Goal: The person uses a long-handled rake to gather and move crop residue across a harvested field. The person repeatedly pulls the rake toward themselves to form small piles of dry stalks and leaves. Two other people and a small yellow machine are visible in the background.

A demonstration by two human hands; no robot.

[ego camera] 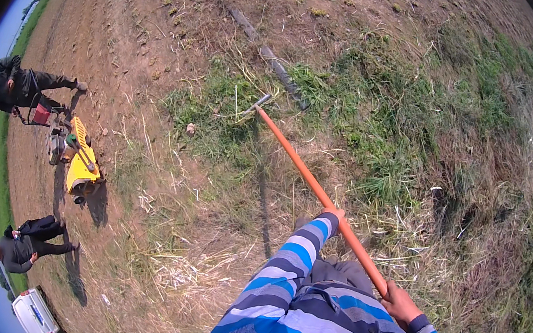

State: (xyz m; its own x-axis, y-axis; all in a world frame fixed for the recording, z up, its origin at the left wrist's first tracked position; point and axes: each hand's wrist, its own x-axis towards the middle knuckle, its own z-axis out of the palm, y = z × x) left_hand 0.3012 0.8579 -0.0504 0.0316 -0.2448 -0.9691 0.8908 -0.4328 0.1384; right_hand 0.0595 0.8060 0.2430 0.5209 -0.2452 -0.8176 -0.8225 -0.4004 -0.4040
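Observation:
Both my hands grip a long orange handle [297, 163] that slants from my right side up to the left. My left hand [334, 213] closes around it about midway, in front of my striped sleeve. Near the handle's lower end, close to my body, is my right hand [399, 301]. At the far end a narrow metal rake or hoe head [255, 106] rests in or just over a patch of green grass [217, 114]. The grass hides part of the head, so its exact type cannot be told.
A dark pipe or hose [279, 69] lies past the tool head. At left, a person [22, 84] holds a yellow walk-behind machine [84, 165]; another person [26, 248] stands near a white vehicle [35, 313]. Dry cut stalks [187, 272] cover ground before me. Small plants [318, 12] grow beyond.

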